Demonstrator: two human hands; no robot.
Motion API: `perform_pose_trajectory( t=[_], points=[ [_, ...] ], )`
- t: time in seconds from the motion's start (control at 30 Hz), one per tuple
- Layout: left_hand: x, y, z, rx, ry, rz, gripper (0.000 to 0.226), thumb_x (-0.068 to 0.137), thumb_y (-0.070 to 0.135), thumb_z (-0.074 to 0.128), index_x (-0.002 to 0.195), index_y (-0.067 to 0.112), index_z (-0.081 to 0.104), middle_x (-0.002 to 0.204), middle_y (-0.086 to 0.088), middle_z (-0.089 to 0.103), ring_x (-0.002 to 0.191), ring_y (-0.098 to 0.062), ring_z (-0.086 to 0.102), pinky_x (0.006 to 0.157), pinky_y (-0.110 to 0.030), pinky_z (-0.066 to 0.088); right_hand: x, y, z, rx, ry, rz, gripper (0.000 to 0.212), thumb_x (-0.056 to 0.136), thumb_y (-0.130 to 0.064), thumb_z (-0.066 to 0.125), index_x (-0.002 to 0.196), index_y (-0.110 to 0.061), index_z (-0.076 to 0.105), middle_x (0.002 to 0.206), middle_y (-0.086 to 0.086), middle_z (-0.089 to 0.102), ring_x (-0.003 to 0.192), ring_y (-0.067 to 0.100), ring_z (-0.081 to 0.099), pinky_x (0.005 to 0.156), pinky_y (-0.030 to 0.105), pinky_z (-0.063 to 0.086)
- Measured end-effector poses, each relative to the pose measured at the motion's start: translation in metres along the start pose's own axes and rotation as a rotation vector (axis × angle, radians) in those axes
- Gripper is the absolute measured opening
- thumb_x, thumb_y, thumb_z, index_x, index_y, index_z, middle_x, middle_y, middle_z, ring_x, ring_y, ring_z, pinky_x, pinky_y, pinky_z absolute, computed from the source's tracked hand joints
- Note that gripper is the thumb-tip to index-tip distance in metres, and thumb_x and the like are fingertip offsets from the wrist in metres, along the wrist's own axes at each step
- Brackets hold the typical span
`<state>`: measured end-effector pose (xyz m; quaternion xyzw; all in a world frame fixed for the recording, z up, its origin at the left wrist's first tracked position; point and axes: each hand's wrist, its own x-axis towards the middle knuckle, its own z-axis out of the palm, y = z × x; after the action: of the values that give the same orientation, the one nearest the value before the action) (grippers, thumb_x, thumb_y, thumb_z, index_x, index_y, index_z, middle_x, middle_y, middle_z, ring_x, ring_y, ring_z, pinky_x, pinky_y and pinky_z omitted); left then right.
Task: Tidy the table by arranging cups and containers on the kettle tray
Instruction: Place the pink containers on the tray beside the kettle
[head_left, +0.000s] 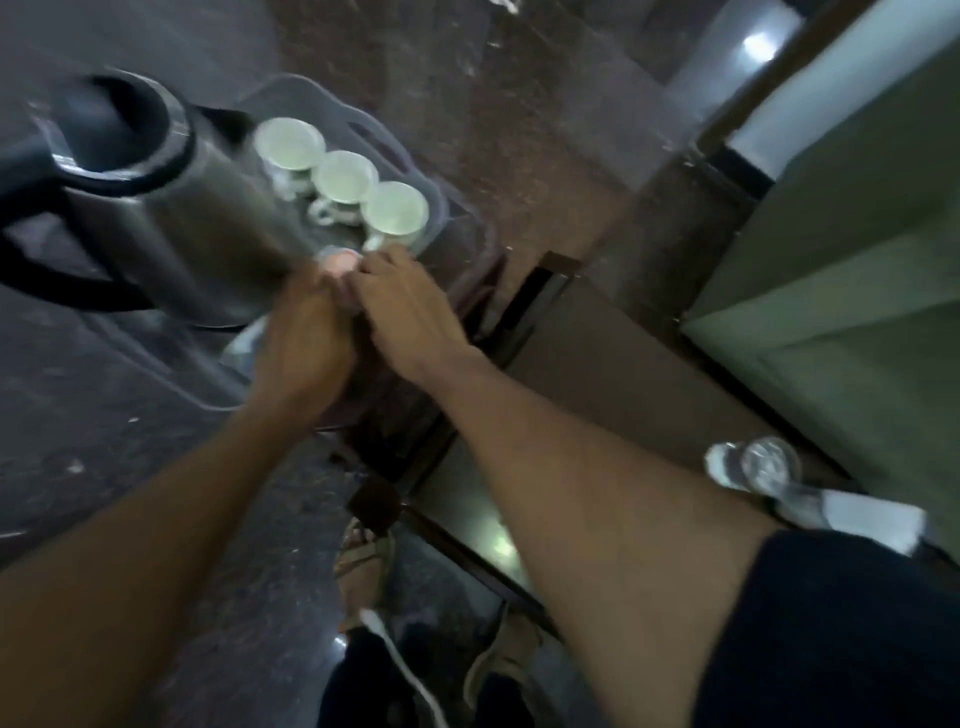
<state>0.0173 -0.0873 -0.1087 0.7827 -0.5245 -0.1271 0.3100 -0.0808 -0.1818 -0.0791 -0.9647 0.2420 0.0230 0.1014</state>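
Cups: three, in a row on tray beside kettle.
Container: pinkish, at tray's near edge.
Left hand, right hand: both at container; grip unclear.
Remaining: seat container.

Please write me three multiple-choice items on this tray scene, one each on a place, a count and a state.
1. The kettle stands where, relative to the cups?
A. to their left
B. to their right
C. on top of them

2. How many white cups are on the tray?
A. one
B. three
C. five

3. The cups stand
A. upside down
B. on their sides
C. upright, mouths up

Answers: 1 A, the kettle fills the tray's left part. 2 B, three rims in a row. 3 C, open mouths face the camera.
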Motion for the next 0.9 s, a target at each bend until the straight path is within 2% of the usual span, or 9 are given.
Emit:
perform_pose_trajectory(
  t=[0.1, 0.2, 0.27, 0.37, 0.43, 0.53, 0.63, 0.77, 0.9],
  points=[
    [-0.001, -0.008, 0.010, 0.169, 0.019, -0.075, 0.036, 0.095, 0.015, 0.046, 0.125, 0.005, 0.063, 0.123, -0.027, 0.062, 0.112, -0.046, 0.058, 0.098, -0.052, 0.047, -0.018, 0.009, 0.001, 0.007, 0.027, 0.055, 0.058, 0.080, -0.011, 0.058, 0.138, -0.022, 0.055, 0.140, -0.005, 0.057, 0.131, 0.019, 0.048, 0.108, 0.028, 0.037],
    [0.004, 0.007, 0.027, 0.262, 0.045, -0.197, 0.037, 0.096, 0.022, 0.047, 0.130, 0.011, 0.055, 0.134, -0.021, 0.052, 0.126, -0.043, 0.051, 0.106, -0.059, 0.045, -0.066, 0.034, 0.010, 0.173, 0.152, 0.236, 0.060, 0.073, 0.000, 0.062, 0.132, -0.011, 0.062, 0.129, 0.003, 0.063, 0.121, 0.026, 0.053, 0.102, 0.037, 0.046],
    [0.003, 0.046, 0.043, 0.276, 0.085, -0.132, 0.034, 0.095, 0.024, 0.046, 0.128, 0.018, 0.053, 0.134, -0.014, 0.052, 0.129, -0.037, 0.051, 0.108, -0.059, 0.045, -0.119, 0.059, 0.021, 0.259, 0.185, 0.372, 0.059, 0.073, 0.006, 0.064, 0.131, -0.005, 0.063, 0.126, 0.008, 0.064, 0.120, 0.029, 0.054, 0.102, 0.041, 0.047],
    [-0.018, 0.123, 0.075, 0.178, 0.064, 0.048, 0.033, 0.092, 0.023, 0.046, 0.124, 0.021, 0.051, 0.131, -0.011, 0.054, 0.117, -0.039, 0.054, 0.097, -0.054, 0.047, -0.221, 0.093, 0.037, 0.299, 0.135, 0.590, 0.064, 0.070, 0.008, 0.062, 0.133, 0.000, 0.061, 0.130, 0.014, 0.064, 0.124, 0.035, 0.053, 0.109, 0.042, 0.044],
    [-0.042, 0.176, 0.104, 0.159, -0.030, 0.152, 0.034, 0.091, 0.020, 0.051, 0.125, 0.018, 0.053, 0.128, -0.012, 0.056, 0.113, -0.039, 0.054, 0.092, -0.053, 0.046, -0.296, 0.113, 0.048, 0.299, 0.102, 0.762, 0.062, 0.071, 0.009, 0.062, 0.132, -0.001, 0.063, 0.129, 0.015, 0.065, 0.122, 0.036, 0.056, 0.110, 0.037, 0.042],
    [-0.088, 0.248, 0.152, 0.091, -0.261, 0.203, 0.041, 0.091, 0.015, 0.061, 0.132, 0.018, 0.056, 0.133, -0.009, 0.059, 0.117, -0.036, 0.057, 0.096, -0.051, 0.043, -0.410, 0.137, 0.060, 0.229, -0.005, 1.032, 0.054, 0.082, 0.003, 0.059, 0.134, -0.011, 0.062, 0.130, 0.007, 0.064, 0.124, 0.031, 0.054, 0.109, 0.032, 0.035],
    [-0.147, 0.301, 0.200, 0.091, -0.520, 0.236, 0.052, 0.089, 0.016, 0.065, 0.140, 0.020, 0.054, 0.137, -0.005, 0.057, 0.123, -0.031, 0.057, 0.103, -0.049, 0.040, -0.512, 0.148, 0.064, 0.255, -0.006, 1.301, 0.066, 0.067, 0.014, 0.059, 0.130, -0.006, 0.061, 0.128, 0.014, 0.062, 0.122, 0.037, 0.052, 0.104, 0.040, 0.042],
    [-0.220, 0.336, 0.258, 0.180, -0.822, 0.298, 0.067, 0.085, 0.018, 0.065, 0.149, 0.019, 0.045, 0.141, -0.004, 0.052, 0.128, -0.030, 0.054, 0.102, -0.046, 0.038, -0.592, 0.145, 0.078, 0.279, -0.099, 1.375, 0.068, 0.075, 0.011, 0.056, 0.140, -0.010, 0.055, 0.134, 0.014, 0.059, 0.122, 0.038, 0.052, 0.103, 0.043, 0.044],
    [-0.273, 0.349, 0.294, 0.244, -1.011, 0.339, 0.081, 0.081, 0.019, 0.068, 0.155, 0.023, 0.037, 0.149, -0.004, 0.045, 0.133, -0.030, 0.052, 0.104, -0.046, 0.037, -0.617, 0.131, 0.101, 0.429, -0.085, 1.395, 0.076, 0.075, 0.009, 0.056, 0.146, -0.015, 0.045, 0.139, 0.010, 0.052, 0.124, 0.039, 0.052, 0.093, 0.046, 0.050]
  ],
)
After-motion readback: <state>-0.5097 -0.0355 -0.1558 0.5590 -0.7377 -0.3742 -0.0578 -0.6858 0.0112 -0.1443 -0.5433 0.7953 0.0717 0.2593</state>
